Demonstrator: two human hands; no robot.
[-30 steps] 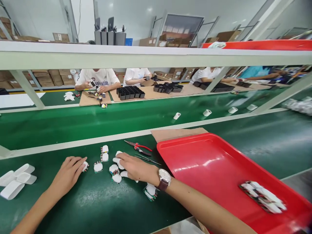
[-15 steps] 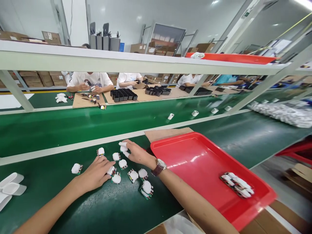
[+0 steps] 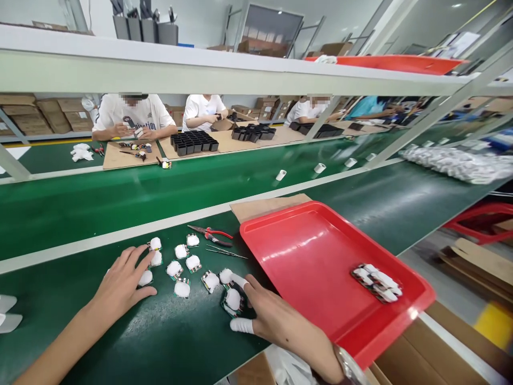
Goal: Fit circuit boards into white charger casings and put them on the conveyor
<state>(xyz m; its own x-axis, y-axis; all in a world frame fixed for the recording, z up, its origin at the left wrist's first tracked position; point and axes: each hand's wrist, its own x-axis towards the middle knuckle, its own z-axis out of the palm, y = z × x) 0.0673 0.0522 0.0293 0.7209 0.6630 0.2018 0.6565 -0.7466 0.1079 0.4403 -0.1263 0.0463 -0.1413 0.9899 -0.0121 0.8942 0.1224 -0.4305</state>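
Note:
Several small green circuit boards with white padded tops lie on the dark green bench. My left hand (image 3: 123, 280) has its fingers spread beside a left-hand group of them, the fingertips at a circuit board (image 3: 156, 259). A nearby circuit board (image 3: 145, 277) is partly covered by that hand. My right hand (image 3: 276, 315), with white covers on thumb and index finger, reaches around a front circuit board (image 3: 232, 301). Its thumb and index finger stay apart on either side, and the index tip is at another circuit board (image 3: 225, 276). Between the hands sit more circuit boards (image 3: 182, 289).
Red-handled pliers (image 3: 210, 233) and tweezers (image 3: 226, 252) lie behind the boards. A red tray (image 3: 296, 251) on the right holds a cluster of white-topped boards (image 3: 377, 283). White cups (image 3: 8, 315) stand at far left. Across the green conveyor (image 3: 132, 195), co-workers sit under a shelf beam.
My right hand has come forward and right from the back boards to the front one, uncovering pliers and tweezers. My left hand has moved left, its fingers spreading. The view has shifted slightly.

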